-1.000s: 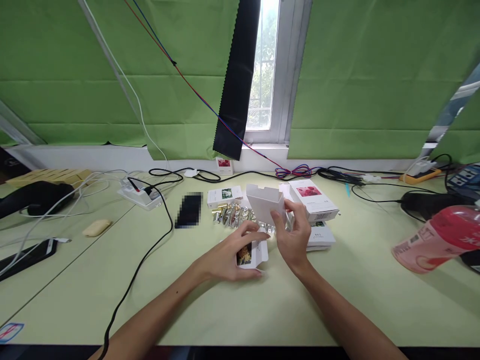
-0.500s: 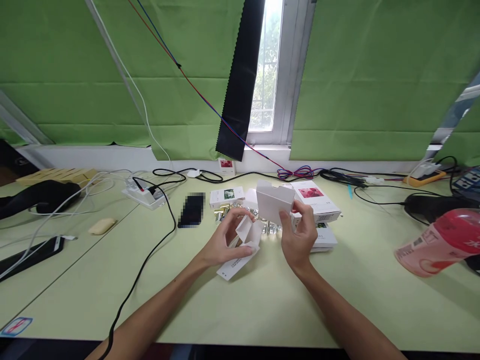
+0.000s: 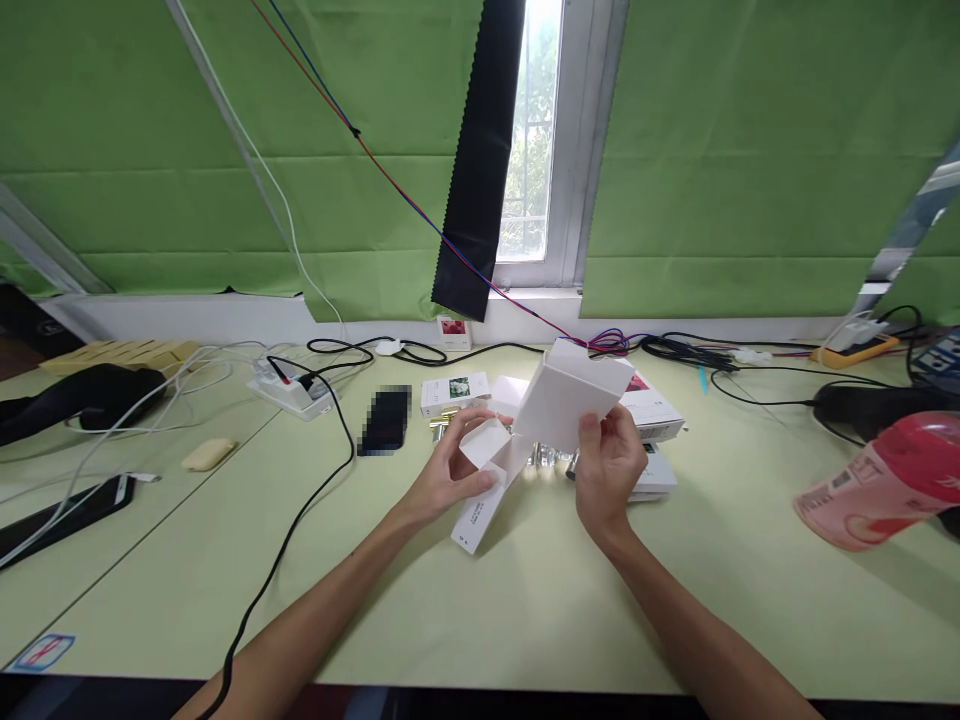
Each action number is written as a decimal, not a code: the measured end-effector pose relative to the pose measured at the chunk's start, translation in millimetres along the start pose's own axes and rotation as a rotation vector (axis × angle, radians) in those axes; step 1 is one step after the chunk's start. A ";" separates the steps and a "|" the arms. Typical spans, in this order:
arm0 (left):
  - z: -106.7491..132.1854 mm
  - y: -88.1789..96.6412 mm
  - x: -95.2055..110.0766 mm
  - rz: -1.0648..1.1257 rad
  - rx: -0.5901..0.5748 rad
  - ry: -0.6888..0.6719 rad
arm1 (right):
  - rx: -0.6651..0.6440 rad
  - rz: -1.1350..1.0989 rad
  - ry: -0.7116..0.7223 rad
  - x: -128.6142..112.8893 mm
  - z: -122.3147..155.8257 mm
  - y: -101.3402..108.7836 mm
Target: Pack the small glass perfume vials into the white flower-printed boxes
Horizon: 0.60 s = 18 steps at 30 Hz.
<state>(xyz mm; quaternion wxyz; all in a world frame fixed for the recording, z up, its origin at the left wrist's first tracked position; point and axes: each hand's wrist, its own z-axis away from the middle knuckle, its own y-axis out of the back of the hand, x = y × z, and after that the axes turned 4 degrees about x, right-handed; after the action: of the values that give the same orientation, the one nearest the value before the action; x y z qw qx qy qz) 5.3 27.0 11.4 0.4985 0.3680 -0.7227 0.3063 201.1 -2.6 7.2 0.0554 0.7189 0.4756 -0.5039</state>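
My left hand [image 3: 448,477] is closed around the side of an open white cardboard box [image 3: 480,510], its end flaps spread and small print on its lower side. A broad blank white panel [image 3: 566,405] is pinched between the thumb and fingers of my right hand [image 3: 609,468]. The panel meets the box at one edge and looks like its lid, tilted up and away. Behind the hands lie several small shiny gold and clear cylinders [image 3: 546,456], partly hidden by the box.
Around them lie a flat white box [image 3: 454,392], a larger picture box [image 3: 654,410] and stacked white boxes [image 3: 655,475]. A blurred dark rectangle [image 3: 385,420], a power strip [image 3: 289,390] and a black cable [image 3: 300,515] are left. A pink bottle [image 3: 877,485] stands tilted at right.
My right hand has moved slightly right and down, and the white panel has swung wider, now showing more of its face. My left hand has turned the box a little, shifting its lower end rightward.
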 end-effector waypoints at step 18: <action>2.5 2.5 -15.7 0.253 -0.050 0.215 | -0.227 -0.356 -0.499 -12.2 -3.4 -7.4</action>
<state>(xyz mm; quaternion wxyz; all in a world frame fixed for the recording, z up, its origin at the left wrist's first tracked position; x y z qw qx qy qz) 5.6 29.9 -4.4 0.5394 0.2264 -0.7133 0.3860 197.5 -4.3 21.4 0.1612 0.4680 0.6188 -0.6100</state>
